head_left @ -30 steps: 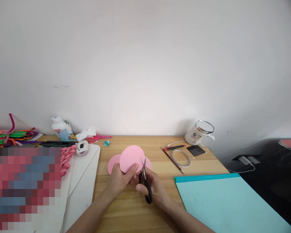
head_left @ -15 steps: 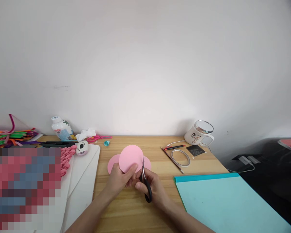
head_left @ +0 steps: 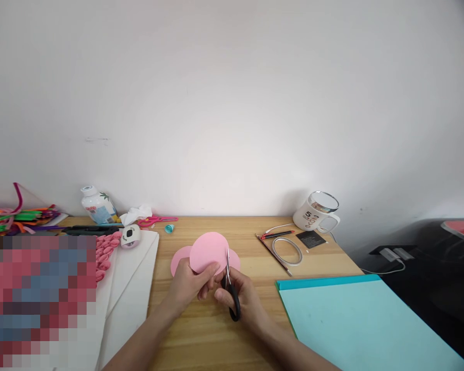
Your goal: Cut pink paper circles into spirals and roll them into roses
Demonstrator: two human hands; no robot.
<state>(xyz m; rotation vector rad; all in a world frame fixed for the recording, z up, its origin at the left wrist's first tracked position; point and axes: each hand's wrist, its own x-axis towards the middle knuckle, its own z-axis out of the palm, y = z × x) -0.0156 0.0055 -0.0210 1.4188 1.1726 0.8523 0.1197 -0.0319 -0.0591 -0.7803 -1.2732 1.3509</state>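
Observation:
A round piece of pink paper is pinched by my left hand, thumb on its face. My right hand is closed around the black handles of a pair of scissors. The scissors' blades point away from me and lie along the right edge of the pink circle. Beneath, on the wooden table, more round pink paper shows on both sides of the held circle, partly hidden by it and by my hands.
Blue-green paper sheets lie at the right. Behind them are a coiled cable, pencils and a white mug. At the left stand white boards, pink yarn, a white bottle and pink scissors.
The pink circle has tilted slightly, its top edge a little lower. Both hands keep their grip, with the right hand and scissors shifted very slightly left.

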